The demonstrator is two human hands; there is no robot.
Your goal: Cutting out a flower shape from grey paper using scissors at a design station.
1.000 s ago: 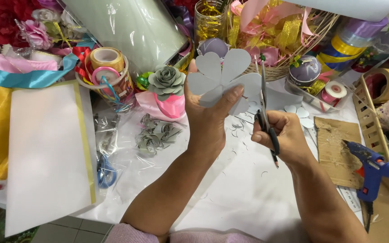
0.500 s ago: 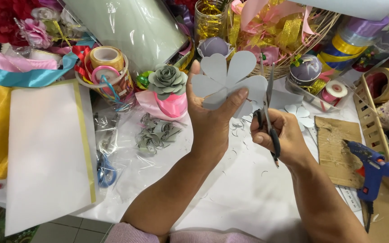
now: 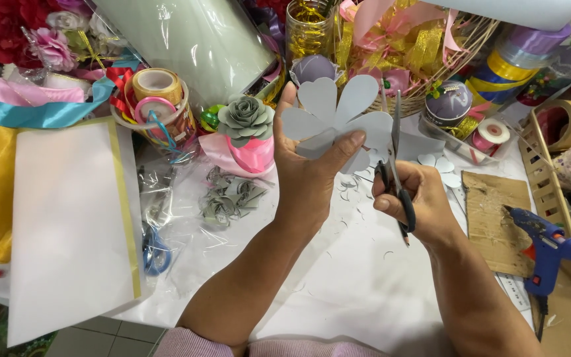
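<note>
My left hand (image 3: 313, 173) holds up a pale grey flower-shaped foam cutout (image 3: 336, 114) with rounded petals, thumb pressed on its front. My right hand (image 3: 418, 201) grips black-handled scissors (image 3: 394, 155), blades pointing up, right beside the cutout's right petal. Whether the blades touch the foam is unclear. Small grey offcuts lie on the white table cover (image 3: 351, 277) below both hands.
A finished grey foam rose (image 3: 246, 119) sits on a pink holder. Grey foam scraps (image 3: 226, 198), a tub of tape rolls (image 3: 156, 102), a white sheet (image 3: 67, 225), a blue glue gun (image 3: 546, 248) on cardboard, small cut flowers (image 3: 441, 165), and a ribbon basket (image 3: 404, 46) surround them.
The scissors' blades have shifted slightly left and upright toward the cutout's right petal. My left hand turned the cutout a little; both hands stay in place.
</note>
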